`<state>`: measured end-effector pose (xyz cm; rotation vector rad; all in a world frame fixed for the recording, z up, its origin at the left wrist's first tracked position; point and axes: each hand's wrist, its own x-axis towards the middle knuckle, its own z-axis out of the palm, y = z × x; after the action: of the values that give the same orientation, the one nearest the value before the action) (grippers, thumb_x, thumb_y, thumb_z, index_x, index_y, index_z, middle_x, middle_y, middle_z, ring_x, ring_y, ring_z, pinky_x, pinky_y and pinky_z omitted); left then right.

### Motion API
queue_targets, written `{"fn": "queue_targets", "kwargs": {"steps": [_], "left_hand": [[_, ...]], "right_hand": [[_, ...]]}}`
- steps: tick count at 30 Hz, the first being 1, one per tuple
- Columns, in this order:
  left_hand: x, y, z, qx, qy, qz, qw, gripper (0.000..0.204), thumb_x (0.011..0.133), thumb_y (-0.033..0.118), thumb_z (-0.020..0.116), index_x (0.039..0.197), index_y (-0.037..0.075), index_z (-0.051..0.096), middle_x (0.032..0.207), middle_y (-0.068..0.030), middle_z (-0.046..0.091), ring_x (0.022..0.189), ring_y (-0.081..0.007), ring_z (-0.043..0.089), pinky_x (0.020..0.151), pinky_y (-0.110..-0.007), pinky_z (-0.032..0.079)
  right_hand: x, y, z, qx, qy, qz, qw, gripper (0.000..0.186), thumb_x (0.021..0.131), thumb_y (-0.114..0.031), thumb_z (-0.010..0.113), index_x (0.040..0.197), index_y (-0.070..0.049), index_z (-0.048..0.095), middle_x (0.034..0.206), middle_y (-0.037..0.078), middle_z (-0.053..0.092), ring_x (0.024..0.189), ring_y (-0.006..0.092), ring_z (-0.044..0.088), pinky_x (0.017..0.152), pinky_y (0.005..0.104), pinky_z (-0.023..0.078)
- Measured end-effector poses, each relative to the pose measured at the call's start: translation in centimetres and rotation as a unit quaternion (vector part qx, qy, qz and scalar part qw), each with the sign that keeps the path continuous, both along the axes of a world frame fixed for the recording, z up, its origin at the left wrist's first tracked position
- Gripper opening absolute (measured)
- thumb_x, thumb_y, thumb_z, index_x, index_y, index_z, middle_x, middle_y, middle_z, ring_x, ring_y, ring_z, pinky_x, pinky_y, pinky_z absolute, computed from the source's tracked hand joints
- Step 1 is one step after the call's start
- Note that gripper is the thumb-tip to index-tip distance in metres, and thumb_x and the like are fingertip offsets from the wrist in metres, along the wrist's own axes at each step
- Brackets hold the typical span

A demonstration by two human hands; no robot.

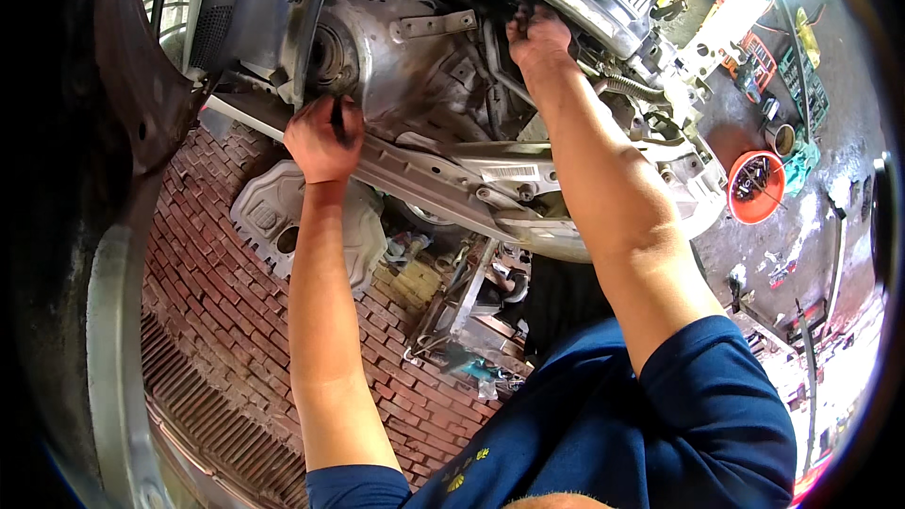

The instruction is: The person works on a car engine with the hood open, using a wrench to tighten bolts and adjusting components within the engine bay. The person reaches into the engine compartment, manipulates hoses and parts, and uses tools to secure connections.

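I lean over a car's open engine bay. My left hand [323, 139] is closed at the inner edge of the body rail [424, 181], just below the round strut mount [332, 57]. Something dark shows at its fingers, too unclear to name. Farther in, my right hand [540, 35] reaches down beside the engine [599, 2]. Its fingers are curled and darkened, their tips lost in shadow among pipes, so whatever they grip is hidden. A bare metal bracket [434, 25] lies between the two hands on the silvery inner wing.
A grey cover [353, 226] and a metal cart [471, 287] with parts stand below the rail on red brick paving [226, 254]. At right are an orange bowl [757, 155] of small parts and a green tool case [801, 85]. A body panel [141, 113] rises at left.
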<state>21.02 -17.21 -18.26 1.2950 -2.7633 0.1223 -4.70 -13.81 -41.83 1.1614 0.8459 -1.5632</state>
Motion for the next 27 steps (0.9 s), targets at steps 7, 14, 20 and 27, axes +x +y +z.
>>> {"fn": "queue_targets", "kwargs": {"steps": [7, 14, 20, 27], "left_hand": [[-3.0, -0.9, -1.6, 0.004, 0.018, -0.024, 1.000, 0.031, 0.090, 0.024, 0.068, 0.068, 0.007, 0.053, 0.065, -0.0173, 0.058, 0.061, -0.0441, 0.059, 0.056, -0.052, 0.045], [-2.8, -0.8, -1.5, -0.004, 0.024, -0.025, 0.999, 0.031, 0.089, 0.023, 0.069, 0.068, 0.008, 0.054, 0.064, -0.0165, 0.058, 0.060, -0.0431, 0.059, 0.057, -0.051, 0.046], [-2.7, -0.7, -1.4, 0.011, 0.024, -0.010, 1.000, 0.031, 0.089, 0.023, 0.069, 0.068, 0.007, 0.053, 0.064, -0.0166, 0.059, 0.060, -0.0432, 0.059, 0.056, -0.051, 0.046], [-2.4, -0.5, -1.3, 0.011, 0.020, -0.007, 1.000, 0.030, 0.089, 0.023, 0.069, 0.068, 0.008, 0.054, 0.064, -0.0167, 0.058, 0.060, -0.0435, 0.058, 0.056, -0.051, 0.046]], "right_hand": [[-3.5, 0.3, 1.3, 0.002, 0.142, 0.037, 0.989, 0.021, 0.109, -0.017, 0.043, 0.104, -0.007, 0.060, 0.096, 0.014, 0.071, 0.086, 0.0278, 0.070, 0.068, 0.0392, 0.053], [-1.7, -1.7, 6.3, -0.141, 0.086, -0.043, 0.985, 0.014, 0.102, -0.007, 0.048, 0.106, -0.003, 0.060, 0.104, 0.014, 0.076, 0.077, 0.0217, 0.068, 0.061, 0.0323, 0.049], [-0.6, -2.9, 7.4, -0.125, 0.144, 0.004, 0.982, 0.011, 0.104, -0.004, 0.045, 0.103, -0.003, 0.055, 0.112, 0.020, 0.076, 0.089, 0.0293, 0.070, 0.074, 0.0395, 0.052], [-3.0, 0.7, 1.7, -0.044, 0.123, -0.012, 0.991, 0.020, 0.108, -0.017, 0.044, 0.103, -0.008, 0.061, 0.089, 0.012, 0.072, 0.076, 0.0258, 0.070, 0.062, 0.0365, 0.052]]}}
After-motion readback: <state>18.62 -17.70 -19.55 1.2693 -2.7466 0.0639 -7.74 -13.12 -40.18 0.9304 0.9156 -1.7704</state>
